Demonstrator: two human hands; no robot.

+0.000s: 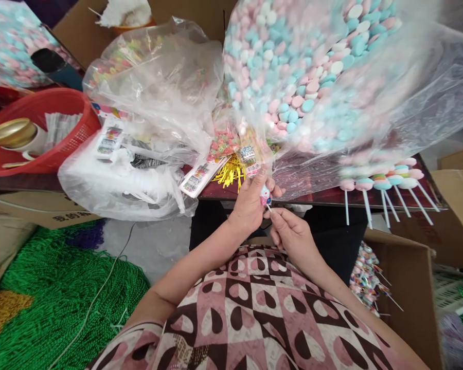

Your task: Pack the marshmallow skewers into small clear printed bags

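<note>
My left hand (250,200) is closed around the lower part of a clear printed candy bag (250,154), which has a barcode label and pale candies inside. A pink and blue picture on the bag shows beside my palm. Just below, my right hand (289,228) pinches a thin white stick (269,207) that comes out of the bag's bottom end. The fingers of both hands are almost touching. Gold twist ties (231,172) lie on the table left of the bag, along with a stack of flat printed bags (202,176).
A large clear sack (293,97) of pink, blue and white candies fills the back right. Several candy sticks (381,185) overhang the table's right edge. At left stands a red basket (81,128). An open carton (405,288) below right holds wrapped candy sticks (366,277).
</note>
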